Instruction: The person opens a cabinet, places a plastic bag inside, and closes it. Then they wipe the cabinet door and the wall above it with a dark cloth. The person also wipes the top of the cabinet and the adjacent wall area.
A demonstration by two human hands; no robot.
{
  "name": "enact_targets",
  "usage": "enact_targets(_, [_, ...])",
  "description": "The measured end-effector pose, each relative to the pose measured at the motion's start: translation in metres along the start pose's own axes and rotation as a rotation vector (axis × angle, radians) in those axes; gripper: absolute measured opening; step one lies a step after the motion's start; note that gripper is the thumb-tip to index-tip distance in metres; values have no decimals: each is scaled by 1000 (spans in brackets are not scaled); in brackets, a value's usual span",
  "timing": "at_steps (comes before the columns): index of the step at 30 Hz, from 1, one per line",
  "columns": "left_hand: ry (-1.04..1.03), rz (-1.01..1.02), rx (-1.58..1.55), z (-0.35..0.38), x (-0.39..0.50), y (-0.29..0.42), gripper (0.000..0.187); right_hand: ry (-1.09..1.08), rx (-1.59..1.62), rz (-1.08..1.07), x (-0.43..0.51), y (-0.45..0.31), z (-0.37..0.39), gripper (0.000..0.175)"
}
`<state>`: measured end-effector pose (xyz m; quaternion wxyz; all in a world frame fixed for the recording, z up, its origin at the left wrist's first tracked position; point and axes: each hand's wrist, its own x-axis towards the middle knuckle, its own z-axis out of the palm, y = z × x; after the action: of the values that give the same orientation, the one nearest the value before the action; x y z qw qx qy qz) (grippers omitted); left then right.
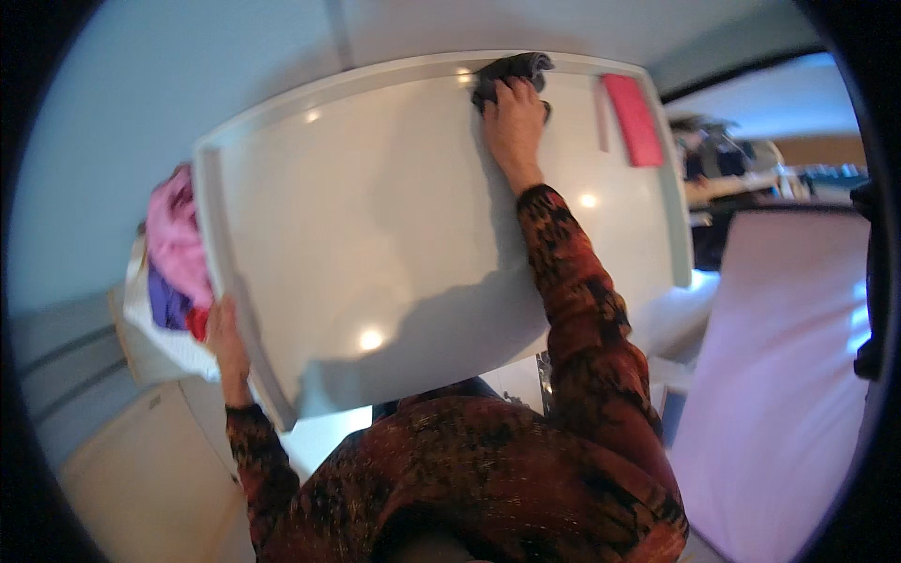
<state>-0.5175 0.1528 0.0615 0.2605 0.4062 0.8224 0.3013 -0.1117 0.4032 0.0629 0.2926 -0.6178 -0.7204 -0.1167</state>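
A white tabletop with raised edges on the far side and both ends lies before me. At its far edge my right hand presses on a bunched dark grey cloth, the fingers bent over it. My left hand rests against the outside of the left raised edge, with its grip partly hidden. A folded pink-red cloth or case lies near the right edge, and beside it is a thin pinkish strip.
Left of the table, a white container holds pink, purple and red fabric. A wall stands behind the table. At the right are a pale pink covered surface and a cluttered shelf or table.
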Motion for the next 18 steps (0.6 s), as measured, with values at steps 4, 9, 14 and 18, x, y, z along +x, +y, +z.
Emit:
enact_targets(4, [-54,9,-141,1,-8,21,47,-121,194,-231,-34,-101,4,38])
enact_targets(9, [-153,150,-432,2,-9,42,47,-220,398,-453,-85,-207,-12,41])
enact_targets(14, [-127,193,-421,2,-4,37,46,-466,591,-575,-149,-268,-63,44])
enact_targets(18, [-134,132,-336,5,-1,28,46,-506,700,-533,-190,-274,-100,49])
